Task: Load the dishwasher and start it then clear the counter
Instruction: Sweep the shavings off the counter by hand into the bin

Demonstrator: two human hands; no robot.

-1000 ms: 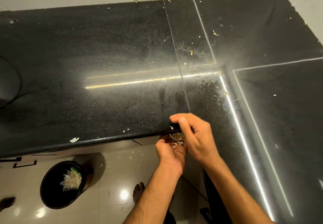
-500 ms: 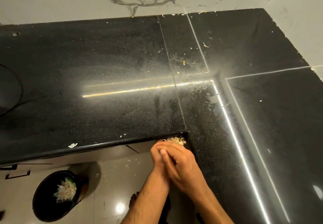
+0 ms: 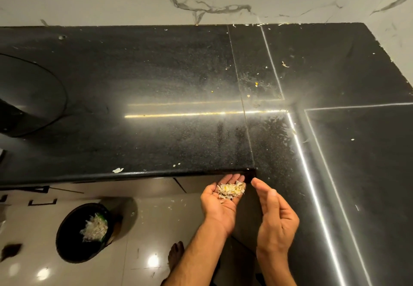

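Fingers of the left hand (image 3: pixel 220 203) lie nearly straight, palm up, cupping scraps (image 3: pixel 231 190) just below the counter's (image 3: pixel 156 107) inner corner; the right hand (image 3: pixel 276 216) hovers beside, relaxed, holding nothing. Crumbs dot the counter; a bin (image 3: pixel 83 233) stands on the floor.

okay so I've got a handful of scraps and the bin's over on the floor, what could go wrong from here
1. The scraps lie loose on the flat, open left hand, near the fingertips; they could slide off on the way.
2. The bin stands well to the left on the floor, so spills would likely land there.
3. Crumbs lie at the counter edge and could get knocked off.
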